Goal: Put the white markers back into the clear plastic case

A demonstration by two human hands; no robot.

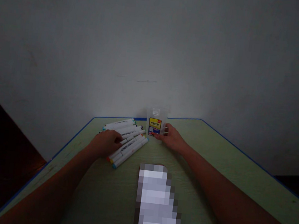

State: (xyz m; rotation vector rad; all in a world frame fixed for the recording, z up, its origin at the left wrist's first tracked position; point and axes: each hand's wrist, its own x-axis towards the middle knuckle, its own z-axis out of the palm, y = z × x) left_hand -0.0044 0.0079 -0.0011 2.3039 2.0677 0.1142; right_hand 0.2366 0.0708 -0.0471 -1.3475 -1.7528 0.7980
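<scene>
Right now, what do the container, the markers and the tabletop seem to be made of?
Container: likely smooth plastic; its sides look see-through. Markers: probably hard plastic; their white barrels look straight and even. Tabletop: perhaps laminate, fairly matte; faint streaks show in its green surface, but dim light leaves this open.

I can't make out the blurred thing (159, 206) at the near middle, cut off at its near end. The left hand (106, 143) hides parts of some markers (131, 152), and the smallest print on the cup (155, 124) is unreadable.
</scene>
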